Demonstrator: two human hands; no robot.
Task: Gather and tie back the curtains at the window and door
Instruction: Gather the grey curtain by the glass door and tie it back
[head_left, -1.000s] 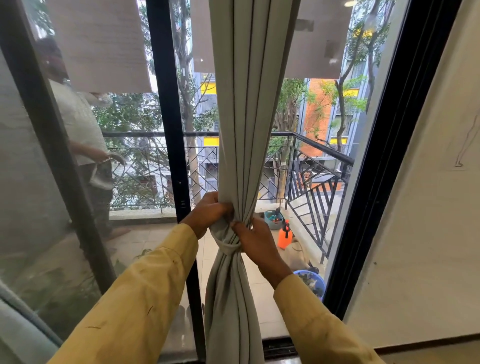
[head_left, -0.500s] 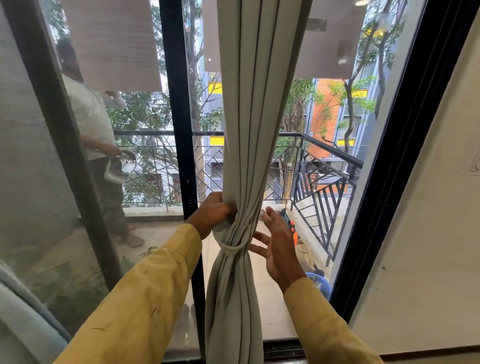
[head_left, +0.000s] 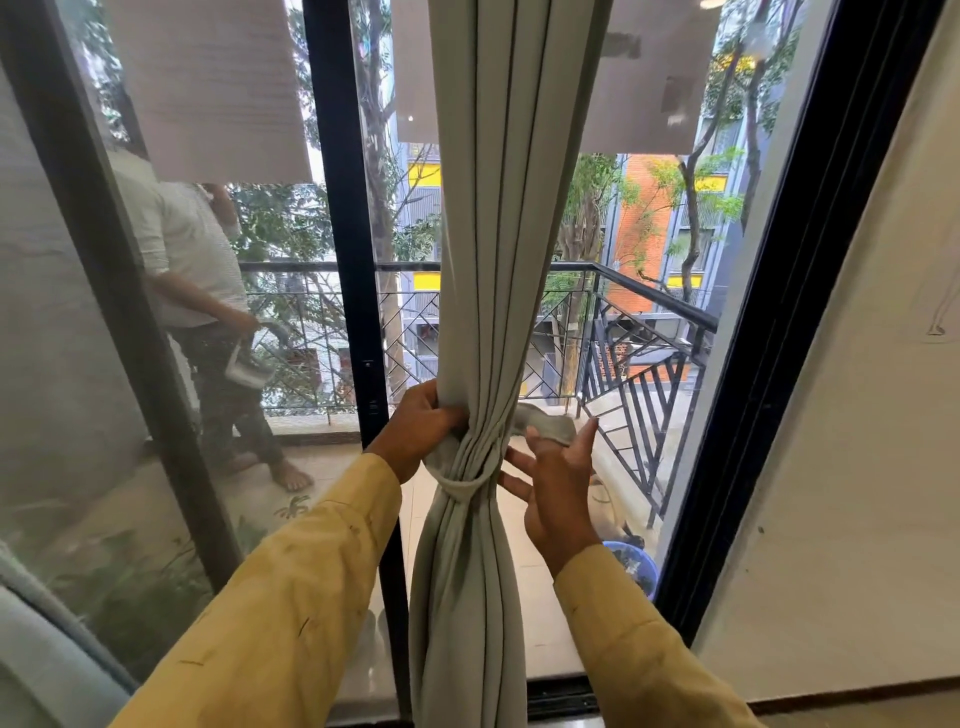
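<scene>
A pale grey-green curtain (head_left: 498, 260) hangs gathered into one bundle in front of the glass door. A band of the same cloth (head_left: 467, 486) is wrapped round its waist. My left hand (head_left: 421, 431) grips the left side of the bundle just above the band. My right hand (head_left: 558, 488) is just right of the curtain with its fingers spread and straight. The band's loose end (head_left: 550, 423) sticks out to the right and lies across my right fingertips.
A black door post (head_left: 348, 260) stands left of the curtain and the black frame (head_left: 769, 364) is at the right, beside a pale wall (head_left: 857, 467). Outside, a person (head_left: 197, 270) stands on the balcony by the railing (head_left: 649, 306). A blue bucket (head_left: 631, 564) sits low right.
My right hand has let go of the knot and opened, drawing slightly right with the loose end across its fingertips. My left hand keeps its grip on the curtain.
</scene>
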